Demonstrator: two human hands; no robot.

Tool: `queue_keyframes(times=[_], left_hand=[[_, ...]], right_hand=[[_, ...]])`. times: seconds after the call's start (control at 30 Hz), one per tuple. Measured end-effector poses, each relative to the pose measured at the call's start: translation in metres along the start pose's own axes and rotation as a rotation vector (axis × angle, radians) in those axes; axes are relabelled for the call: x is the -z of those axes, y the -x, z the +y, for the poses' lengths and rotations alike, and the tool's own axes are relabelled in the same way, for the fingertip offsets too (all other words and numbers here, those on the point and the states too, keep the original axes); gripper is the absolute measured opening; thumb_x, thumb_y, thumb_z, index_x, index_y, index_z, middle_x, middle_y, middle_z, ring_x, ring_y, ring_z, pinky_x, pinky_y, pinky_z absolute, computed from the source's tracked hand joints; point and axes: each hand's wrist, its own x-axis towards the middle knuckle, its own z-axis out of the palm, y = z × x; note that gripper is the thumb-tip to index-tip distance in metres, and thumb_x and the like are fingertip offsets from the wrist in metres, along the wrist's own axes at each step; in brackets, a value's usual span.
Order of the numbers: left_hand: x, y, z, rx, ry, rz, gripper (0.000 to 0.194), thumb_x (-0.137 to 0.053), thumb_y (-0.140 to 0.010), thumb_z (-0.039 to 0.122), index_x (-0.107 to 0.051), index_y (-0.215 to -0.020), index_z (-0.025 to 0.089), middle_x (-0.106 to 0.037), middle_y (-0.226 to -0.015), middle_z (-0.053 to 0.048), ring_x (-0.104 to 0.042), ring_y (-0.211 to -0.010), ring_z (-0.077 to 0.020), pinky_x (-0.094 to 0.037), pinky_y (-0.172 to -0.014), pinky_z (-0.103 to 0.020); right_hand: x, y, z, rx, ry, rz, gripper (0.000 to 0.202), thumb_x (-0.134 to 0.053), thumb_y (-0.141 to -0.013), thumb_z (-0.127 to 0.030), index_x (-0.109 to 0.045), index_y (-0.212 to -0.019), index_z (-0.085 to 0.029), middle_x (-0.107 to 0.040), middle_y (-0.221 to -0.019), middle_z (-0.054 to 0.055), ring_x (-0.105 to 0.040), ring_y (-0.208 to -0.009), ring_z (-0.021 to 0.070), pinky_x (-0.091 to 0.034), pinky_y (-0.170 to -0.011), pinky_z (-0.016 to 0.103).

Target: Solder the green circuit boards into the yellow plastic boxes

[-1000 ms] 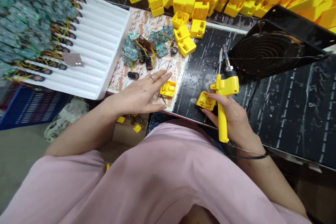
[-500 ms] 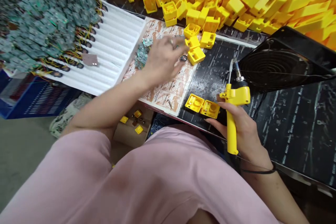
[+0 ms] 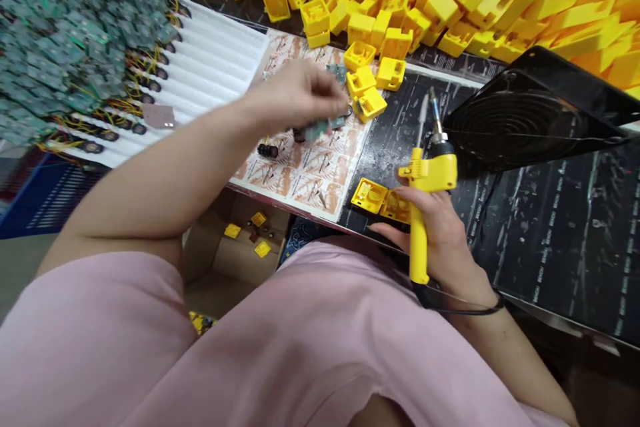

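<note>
The left hand [image 3: 310,97] curls, blurred, just above a green circuit board [image 3: 316,129], and whether its fingers grip it I cannot tell; the right hand [image 3: 440,230] grips the yellow soldering gun [image 3: 419,233], its thumb and finger beside the open yellow cases [image 3: 369,195] on the table [image 3: 525,240].

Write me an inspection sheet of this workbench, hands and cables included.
Surface: black tabletop, marked and scuffed; patterned sheet on it
Job's things: two small yellow shells, side by side, insides up; circuit boards near the left hand
Clutter: heaped yellow housings; board pile on a ridged white tray
Left hand: over the sheet, blurred; grip unclear
Right hand: holds yellow soldering tool
Cables: dark cable at the tool's base
Surroundings: black fan; blue crate
</note>
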Motion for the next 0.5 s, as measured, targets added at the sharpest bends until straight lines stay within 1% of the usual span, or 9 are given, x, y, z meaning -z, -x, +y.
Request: queue_keyframes(times=[0.07, 0.13, 0.17, 0.23, 0.3, 0.37, 0.43, 0.5], left_hand=[[-0.026, 0.012, -0.021, 0.079, 0.017, -0.147, 0.005, -0.069, -0.081, 0.014, -0.07, -0.085, 0.012, -0.062, -0.063, 0.003, -0.049, -0.052, -0.0049, -0.041, -0.054, -0.021], [-0.045, 0.025, -0.041, 0.131, 0.113, -0.193, 0.017, -0.067, -0.08, 0.012, -0.065, -0.097, 0.013, -0.059, -0.062, 0.005, -0.051, -0.052, -0.0055, -0.04, -0.053, -0.019], [-0.05, 0.031, -0.048, 0.14, 0.188, -0.203, 0.022, -0.067, -0.08, 0.012, -0.061, -0.101, 0.014, -0.059, -0.064, 0.006, -0.055, -0.054, -0.0062, -0.042, -0.054, -0.019], [-0.052, 0.043, -0.058, 0.12, 0.336, -0.229, 0.028, -0.068, -0.077, 0.013, -0.057, -0.103, 0.016, -0.064, -0.074, 0.003, -0.065, -0.065, -0.0084, -0.049, -0.061, -0.019], [-0.05, 0.051, -0.063, 0.088, 0.402, -0.265, 0.028, -0.069, -0.076, 0.015, -0.057, -0.102, 0.016, -0.07, -0.081, -0.001, -0.07, -0.074, -0.0109, -0.053, -0.066, -0.02], [-0.048, 0.056, -0.064, 0.063, 0.398, -0.253, 0.026, -0.068, -0.078, 0.019, -0.06, -0.102, 0.015, -0.073, -0.081, -0.003, -0.071, -0.075, -0.0118, -0.052, -0.066, -0.02], [-0.051, 0.058, -0.063, 0.035, 0.35, -0.205, 0.026, -0.066, -0.08, 0.022, -0.064, -0.104, 0.013, -0.073, -0.078, -0.004, -0.07, -0.072, -0.0117, -0.051, -0.064, -0.019], [-0.055, 0.059, -0.061, -0.014, 0.241, -0.148, 0.025, -0.064, -0.081, 0.025, -0.068, -0.101, 0.012, -0.074, -0.078, -0.004, -0.069, -0.071, -0.0122, -0.05, -0.064, -0.021]], right_hand=[[-0.009, -0.006, -0.002, 0.044, 0.051, -0.042, 0.058, -0.077, -0.086, -0.039, -0.05, -0.135, -0.024, -0.071, -0.107, 0.008, -0.07, -0.097, 0.0258, -0.056, -0.095, 0.046], [-0.015, -0.01, -0.003, 0.078, 0.095, -0.072, 0.046, -0.071, -0.091, -0.03, -0.052, -0.132, -0.021, -0.071, -0.099, 0.007, -0.07, -0.089, 0.0232, -0.056, -0.093, 0.043], [-0.016, -0.011, -0.002, 0.086, 0.104, -0.08, 0.042, -0.069, -0.092, -0.025, -0.053, -0.131, -0.019, -0.071, -0.097, 0.007, -0.07, -0.087, 0.0222, -0.056, -0.091, 0.041], [-0.016, -0.012, -0.001, 0.098, 0.1, -0.07, 0.04, -0.067, -0.093, -0.022, -0.053, -0.131, -0.019, -0.071, -0.095, 0.006, -0.07, -0.084, 0.021, -0.057, -0.088, 0.039], [-0.013, -0.013, -0.001, 0.105, 0.093, -0.057, 0.044, -0.07, -0.092, -0.027, -0.053, -0.131, -0.019, -0.072, -0.097, 0.005, -0.071, -0.086, 0.0221, -0.058, -0.089, 0.041], [-0.01, -0.015, -0.003, 0.113, 0.086, -0.018, 0.049, -0.075, -0.089, -0.032, -0.053, -0.131, -0.021, -0.074, -0.103, 0.006, -0.073, -0.093, 0.0243, -0.059, -0.092, 0.044], [-0.006, -0.017, -0.006, 0.106, 0.077, 0.05, 0.049, -0.078, -0.086, -0.03, -0.055, -0.128, -0.024, -0.075, -0.105, 0.006, -0.074, -0.095, 0.0242, -0.059, -0.092, 0.043], [0.0, -0.017, -0.008, 0.091, 0.069, 0.144, 0.043, -0.081, -0.082, -0.021, -0.061, -0.12, -0.025, -0.076, -0.096, 0.002, -0.074, -0.083, 0.02, -0.06, -0.083, 0.036]])
